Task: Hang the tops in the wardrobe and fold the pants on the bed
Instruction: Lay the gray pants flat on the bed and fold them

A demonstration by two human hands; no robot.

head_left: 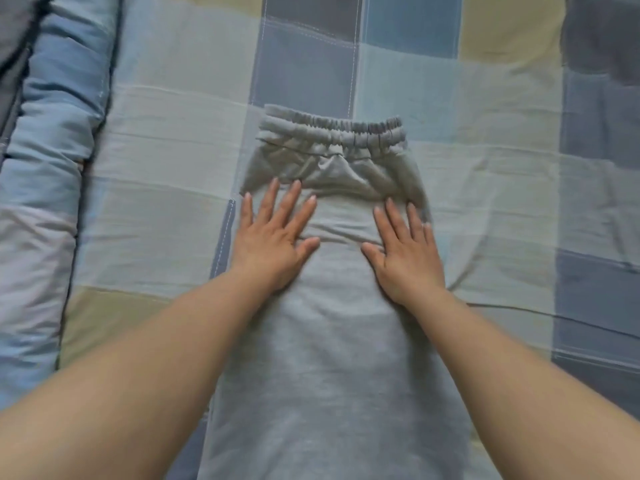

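Observation:
Grey pants [332, 358] lie lengthwise on the bed, folded in half so the legs overlap, with the elastic waistband [332, 133] at the far end. My left hand [273, 237] rests flat on the left side of the pants just below the waist, fingers straight and spread. My right hand [405, 247] lies flat on the right side at the same height, fingers straight. Both palms press on the fabric. The lower ends of the legs run out of view at the bottom.
The bed is covered with a checked sheet [485, 168] in blue, grey and pale yellow. A rolled blue quilt [45, 168] runs along the left edge. Dark fabric [602, 36] shows at the upper right corner.

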